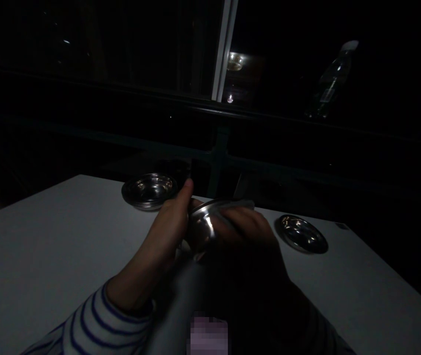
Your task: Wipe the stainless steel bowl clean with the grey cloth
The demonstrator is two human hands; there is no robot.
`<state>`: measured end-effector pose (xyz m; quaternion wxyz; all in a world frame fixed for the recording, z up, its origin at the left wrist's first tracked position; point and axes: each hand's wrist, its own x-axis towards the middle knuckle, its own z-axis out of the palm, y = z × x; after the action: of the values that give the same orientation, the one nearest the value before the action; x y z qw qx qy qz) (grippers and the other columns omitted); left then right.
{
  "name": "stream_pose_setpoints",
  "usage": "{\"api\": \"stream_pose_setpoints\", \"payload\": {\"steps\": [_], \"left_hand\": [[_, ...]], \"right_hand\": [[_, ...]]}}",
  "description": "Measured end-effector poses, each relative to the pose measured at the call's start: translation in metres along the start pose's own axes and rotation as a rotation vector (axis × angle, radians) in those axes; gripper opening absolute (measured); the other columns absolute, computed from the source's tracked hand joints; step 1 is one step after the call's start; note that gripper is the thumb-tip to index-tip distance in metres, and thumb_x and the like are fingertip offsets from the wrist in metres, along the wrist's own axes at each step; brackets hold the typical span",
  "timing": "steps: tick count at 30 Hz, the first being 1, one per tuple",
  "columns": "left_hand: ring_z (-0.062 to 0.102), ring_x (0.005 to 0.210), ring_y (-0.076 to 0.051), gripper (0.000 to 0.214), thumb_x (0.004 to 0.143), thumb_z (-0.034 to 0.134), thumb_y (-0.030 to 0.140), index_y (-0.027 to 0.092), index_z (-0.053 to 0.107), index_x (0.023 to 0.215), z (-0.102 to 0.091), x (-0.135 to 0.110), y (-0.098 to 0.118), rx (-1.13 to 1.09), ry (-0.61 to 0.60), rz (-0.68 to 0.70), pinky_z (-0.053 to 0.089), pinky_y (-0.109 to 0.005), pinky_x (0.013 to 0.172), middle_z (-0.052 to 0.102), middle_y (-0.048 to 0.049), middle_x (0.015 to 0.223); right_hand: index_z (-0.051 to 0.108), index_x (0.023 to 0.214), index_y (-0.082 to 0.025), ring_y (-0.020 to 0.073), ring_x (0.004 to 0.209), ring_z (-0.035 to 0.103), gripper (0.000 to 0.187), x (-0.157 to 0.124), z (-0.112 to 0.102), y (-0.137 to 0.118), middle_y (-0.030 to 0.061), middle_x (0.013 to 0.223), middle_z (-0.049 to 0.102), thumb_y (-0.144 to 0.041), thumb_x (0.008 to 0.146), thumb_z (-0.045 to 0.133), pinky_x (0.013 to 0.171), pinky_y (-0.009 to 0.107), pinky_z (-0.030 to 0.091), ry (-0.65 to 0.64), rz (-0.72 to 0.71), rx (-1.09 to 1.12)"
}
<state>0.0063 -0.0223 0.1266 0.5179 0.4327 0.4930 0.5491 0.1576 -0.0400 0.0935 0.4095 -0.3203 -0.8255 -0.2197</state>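
A shiny metal bowl [205, 227] is held tilted above the table, its curved outer side towards me. My left hand [169, 222] grips it at the left edge, thumb pointing up and the other fingers mostly hidden behind it. Over the bowl's right side my right hand [247, 227] lies with bent fingers pressed against the metal. A thin greyish edge [247, 203] shows beyond the right knuckles; it is too dark to tell whether it is cloth. Deep shadow covers the right palm and wrist.
On the white table [66, 246] stands a stack of metal bowls [149, 192] at the back left. A metal dish [302, 234] sits at the right. Beyond the table, a clear plastic bottle [332, 81] stands near a window frame [224, 49]. The surroundings are very dark.
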Motion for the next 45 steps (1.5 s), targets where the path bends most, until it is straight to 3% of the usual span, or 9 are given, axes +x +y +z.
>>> {"api": "stream_pose_setpoints", "payload": {"steps": [4,9,11,17,20,24,31,38,45], "left_hand": [[0.047,0.038,-0.012,0.05,0.071,0.046,0.063,0.018,0.056,0.051,0.001,-0.001,0.0,0.074,-0.008,0.024,0.035,-0.024,0.043,0.054,0.0013,0.042],[0.053,0.044,-0.014,0.046,0.07,0.048,0.061,0.018,0.059,0.056,0.0,-0.002,0.002,0.032,0.039,0.021,0.038,-0.024,0.044,0.059,0.0005,0.047],[0.053,0.043,-0.014,0.046,0.07,0.049,0.061,0.018,0.06,0.058,-0.001,-0.001,0.002,0.019,0.057,0.022,0.04,-0.025,0.046,0.059,0.0007,0.048],[0.051,0.039,-0.013,0.046,0.07,0.05,0.06,0.018,0.058,0.055,-0.001,0.0,0.0,0.009,0.032,0.029,0.035,-0.023,0.04,0.057,0.0004,0.045],[0.051,0.039,-0.013,0.045,0.07,0.051,0.06,0.018,0.057,0.054,0.0,-0.001,0.0,0.02,0.019,0.026,0.035,-0.023,0.041,0.057,0.0007,0.045],[0.054,0.044,-0.014,0.044,0.068,0.052,0.06,0.017,0.061,0.06,0.0,-0.001,0.001,0.029,0.074,0.043,0.036,-0.024,0.043,0.06,0.0001,0.049],[0.048,0.038,-0.012,0.048,0.07,0.049,0.06,0.018,0.053,0.048,0.002,-0.002,0.002,0.076,0.036,0.047,0.034,-0.023,0.04,0.053,0.0005,0.042],[0.051,0.043,-0.014,0.047,0.071,0.049,0.059,0.017,0.057,0.053,0.002,-0.005,0.005,0.085,0.059,0.034,0.036,-0.024,0.043,0.057,-0.0019,0.046],[0.046,0.038,-0.012,0.055,0.073,0.04,0.063,0.018,0.058,0.048,0.005,-0.007,0.003,0.166,-0.02,0.059,0.035,-0.024,0.044,0.052,-0.0003,0.04]], "right_hand": [[0.055,0.109,-0.017,0.0201,0.106,0.047,0.028,-0.001,0.003,-0.013,0.0045,0.107,0.061,-0.024,0.083,0.045,0.086,0.037,0.035,-0.026,-0.12,0.006],[0.059,0.101,-0.015,0.019,0.093,0.052,0.024,0.002,-0.005,0.015,0.0081,0.102,0.06,-0.025,0.085,0.044,0.076,0.032,0.042,0.05,0.123,0.035],[0.06,0.1,-0.014,0.0181,0.09,0.053,0.024,0.002,-0.006,0.019,0.0087,0.099,0.06,-0.021,0.085,0.042,0.075,0.031,0.044,0.066,0.158,0.023],[0.055,0.108,-0.017,0.0214,0.102,0.049,0.029,-0.002,0.0,-0.007,0.0059,0.104,0.061,-0.026,0.081,0.05,0.082,0.037,0.039,0.023,-0.084,0.009],[0.055,0.11,-0.019,0.0213,0.104,0.049,0.029,-0.003,-0.001,-0.001,0.0057,0.109,0.059,-0.027,0.082,0.049,0.084,0.037,0.038,0.003,-0.049,0.028],[0.058,0.103,-0.015,0.0191,0.096,0.051,0.024,0.0,-0.005,0.016,0.0087,0.105,0.058,-0.021,0.085,0.044,0.079,0.033,0.043,0.067,0.103,0.071],[0.055,0.106,-0.019,0.0211,0.098,0.049,0.026,-0.002,0.001,-0.006,0.0049,0.103,0.061,-0.026,0.082,0.046,0.078,0.037,0.039,0.021,-0.054,0.043],[0.058,0.096,-0.015,0.0191,0.089,0.052,0.021,-0.001,-0.002,0.015,0.0086,0.097,0.06,-0.024,0.085,0.044,0.075,0.033,0.043,0.089,0.138,0.078],[0.054,0.111,-0.015,0.0199,0.103,0.047,0.031,-0.002,0.002,-0.013,0.0055,0.106,0.061,-0.021,0.083,0.044,0.083,0.036,0.035,-0.04,-0.144,0.007]]}}
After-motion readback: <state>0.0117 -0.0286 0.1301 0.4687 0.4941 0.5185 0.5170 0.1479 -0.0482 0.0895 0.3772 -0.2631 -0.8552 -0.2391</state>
